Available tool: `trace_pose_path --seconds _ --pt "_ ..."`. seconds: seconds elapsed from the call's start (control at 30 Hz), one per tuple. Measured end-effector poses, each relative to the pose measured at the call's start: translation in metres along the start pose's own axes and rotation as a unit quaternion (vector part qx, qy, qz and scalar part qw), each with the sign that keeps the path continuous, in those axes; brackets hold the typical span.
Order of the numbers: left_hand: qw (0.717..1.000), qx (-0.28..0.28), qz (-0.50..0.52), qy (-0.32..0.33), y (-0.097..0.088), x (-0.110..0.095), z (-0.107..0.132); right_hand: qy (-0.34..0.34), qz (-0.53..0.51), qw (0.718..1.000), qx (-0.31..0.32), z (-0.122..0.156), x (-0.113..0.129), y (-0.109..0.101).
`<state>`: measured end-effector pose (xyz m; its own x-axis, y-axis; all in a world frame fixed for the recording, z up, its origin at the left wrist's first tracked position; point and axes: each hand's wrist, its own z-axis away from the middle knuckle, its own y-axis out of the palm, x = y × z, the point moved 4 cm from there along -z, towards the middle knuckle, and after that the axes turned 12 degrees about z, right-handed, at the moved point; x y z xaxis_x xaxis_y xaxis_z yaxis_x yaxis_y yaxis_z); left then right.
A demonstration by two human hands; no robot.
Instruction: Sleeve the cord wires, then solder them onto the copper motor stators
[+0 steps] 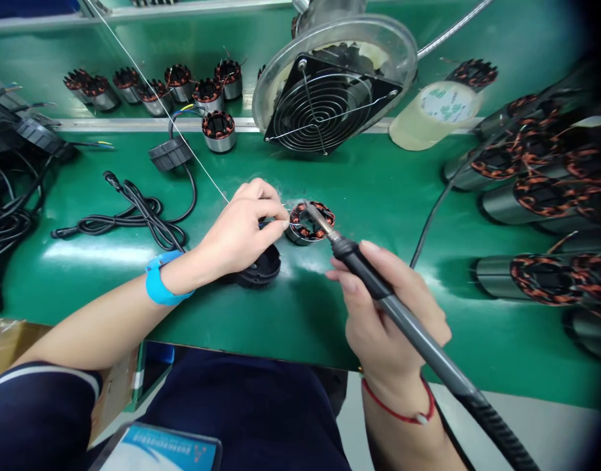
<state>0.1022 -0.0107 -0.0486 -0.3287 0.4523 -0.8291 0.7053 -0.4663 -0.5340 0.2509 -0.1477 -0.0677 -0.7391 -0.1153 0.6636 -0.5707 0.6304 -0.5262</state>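
A small motor stator (308,224) with copper windings sits on the green table (379,196) in front of me. My right hand (386,314) is closed round a soldering iron (379,288) whose tip rests on the stator's top. My left hand (241,229) pinches a thin solder wire (182,131) just left of the stator, fingers closed, and rests over a black round holder (261,268). A blue strap (158,281) is on my left wrist.
A fume fan (330,98) stands behind the stator, with a tape roll (435,114) to its right. Several wound stators (158,88) line the back left, larger ones (541,190) lie stacked on the right. Black cables (133,216) lie on the left.
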Motion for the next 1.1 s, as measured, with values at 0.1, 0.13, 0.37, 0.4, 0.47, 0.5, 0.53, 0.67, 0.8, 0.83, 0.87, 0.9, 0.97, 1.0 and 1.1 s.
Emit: trace_pose_path --seconds 0.1,0.13,0.37,0.4,0.47,0.5,0.53,0.67,0.8,0.83,0.87,0.9,0.97,1.0,1.1 --pt "1.000 0.005 0.000 -0.002 0.000 0.001 0.000 0.008 0.003 0.998 0.058 -0.022 0.003 -0.002" --pt "1.000 0.007 -0.001 -0.002 0.000 0.001 0.000 0.010 -0.007 0.997 0.079 -0.032 0.005 -0.002" --pt "1.000 0.005 -0.009 -0.008 -0.001 0.000 0.000 -0.038 -0.011 0.980 0.197 -0.076 0.002 0.022" --pt "1.000 0.007 -0.010 -0.010 -0.001 0.000 0.000 -0.044 -0.010 0.980 0.194 -0.075 -0.001 0.027" --pt "1.000 0.012 -0.010 -0.016 -0.001 -0.001 0.000 -0.040 -0.001 0.984 0.176 -0.068 -0.006 0.037" --pt "1.000 0.014 -0.010 -0.019 -0.001 0.000 -0.001 -0.034 0.008 0.986 0.165 -0.063 -0.008 0.041" --pt "1.000 0.016 -0.011 -0.021 -0.001 0.000 -0.001 -0.028 0.017 0.988 0.154 -0.058 -0.009 0.044" --pt "1.000 0.015 -0.007 -0.024 0.000 0.000 -0.001 -0.031 0.028 0.990 0.133 -0.047 -0.008 0.052" --pt "1.000 0.016 0.006 -0.026 0.000 -0.001 0.000 -0.069 0.019 0.991 0.115 -0.046 -0.003 0.051" --pt "0.999 0.014 0.008 -0.030 -0.001 -0.001 0.001 -0.075 0.016 0.991 0.107 -0.047 -0.003 0.051" --pt "0.999 0.010 0.007 -0.038 -0.004 -0.001 0.001 -0.078 0.013 0.992 0.100 -0.047 -0.004 0.050" --pt "0.999 0.008 0.003 -0.054 -0.008 0.000 0.001 -0.080 0.010 0.992 0.095 -0.048 -0.005 0.050" --pt "0.993 0.040 -0.014 -0.113 -0.015 0.003 0.001 -0.089 0.010 0.990 0.105 -0.050 -0.008 0.052" --pt "0.986 0.076 -0.021 -0.148 -0.018 0.005 0.002 -0.100 0.014 0.987 0.125 -0.051 -0.009 0.055" --pt "0.958 0.171 0.027 -0.227 -0.024 0.009 0.003 -0.147 0.048 0.967 0.202 -0.052 -0.009 0.065"
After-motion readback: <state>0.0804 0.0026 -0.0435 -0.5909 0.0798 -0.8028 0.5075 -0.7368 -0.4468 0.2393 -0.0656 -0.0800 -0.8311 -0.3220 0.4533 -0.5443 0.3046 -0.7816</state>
